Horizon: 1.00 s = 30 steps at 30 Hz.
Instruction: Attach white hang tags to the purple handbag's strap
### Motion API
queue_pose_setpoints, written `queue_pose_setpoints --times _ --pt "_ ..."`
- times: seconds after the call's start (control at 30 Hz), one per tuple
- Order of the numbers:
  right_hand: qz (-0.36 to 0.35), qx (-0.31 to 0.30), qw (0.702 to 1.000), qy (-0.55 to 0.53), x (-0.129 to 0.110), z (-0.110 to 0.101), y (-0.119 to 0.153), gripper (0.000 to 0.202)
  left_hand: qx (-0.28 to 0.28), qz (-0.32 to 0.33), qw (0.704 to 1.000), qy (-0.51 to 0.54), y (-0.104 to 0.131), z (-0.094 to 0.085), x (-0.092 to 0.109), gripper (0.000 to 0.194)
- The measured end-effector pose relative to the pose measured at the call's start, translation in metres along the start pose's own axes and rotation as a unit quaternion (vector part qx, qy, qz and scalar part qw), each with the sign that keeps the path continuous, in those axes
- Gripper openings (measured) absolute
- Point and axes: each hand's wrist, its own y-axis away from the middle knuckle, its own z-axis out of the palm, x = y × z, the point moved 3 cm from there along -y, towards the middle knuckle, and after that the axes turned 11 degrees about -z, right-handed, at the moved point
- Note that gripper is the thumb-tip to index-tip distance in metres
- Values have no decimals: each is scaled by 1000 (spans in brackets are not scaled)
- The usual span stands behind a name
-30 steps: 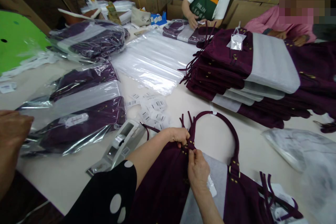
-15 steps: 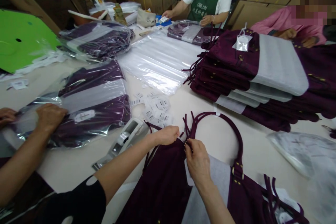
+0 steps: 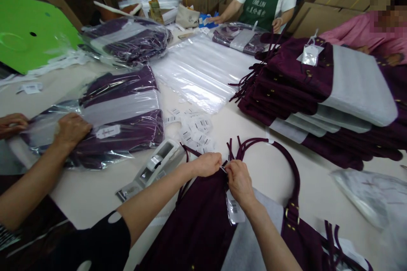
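Note:
A dark purple handbag [image 3: 200, 228] lies on the table in front of me, its curved strap [image 3: 286, 159] arching away from me. My left hand [image 3: 206, 164] and my right hand [image 3: 239, 182] meet at the base of the strap, fingers pinched on the strap fitting and on the string of a white barcode tag [image 3: 234, 207] that hangs below my right hand. Grey wrapping foam [image 3: 251, 241] covers the bag's middle.
A tape dispenser [image 3: 152, 168] and loose barcode tags [image 3: 197, 129] lie to the left. Another person's hands [image 3: 71, 129] press a bagged purple handbag [image 3: 121, 114]. A stack of purple bags [image 3: 318, 97] stands at right, clear plastic bags [image 3: 200, 72] in the middle. Two people stand across the table.
The person on my left has laid both hands on the bagged handbag. My hands stayed at the strap base, and the white tag now hangs below my right hand.

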Motion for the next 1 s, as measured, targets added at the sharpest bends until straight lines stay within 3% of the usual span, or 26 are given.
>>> queue_pose_setpoints --times 0.23,0.33,0.47,0.57,0.67,0.8,0.9,1.0 --pt "16 48 997 -62 5 4 5 16 -11 13 1000 24 -2 1 2 27" --pt "17 57 995 -77 7 4 4 15 -25 31 996 82 -5 3 5 32" --pt "9 61 994 -87 6 -1 6 16 -18 10 982 186 -10 10 4 12" --pt "22 84 993 -81 2 -7 21 16 -16 6 971 240 -10 14 1 8" --pt "102 86 991 -20 -5 -7 49 20 -40 -7 948 316 -8 17 -5 5" --pt "189 22 982 8 -15 0 72 31 -86 -32 911 402 -2 20 -6 2" --pt "269 -4 961 -59 -11 -1 69 35 -112 -29 887 447 3 22 -1 4" --pt "376 12 888 -264 2 -3 62 27 -128 -29 865 483 10 22 0 9"
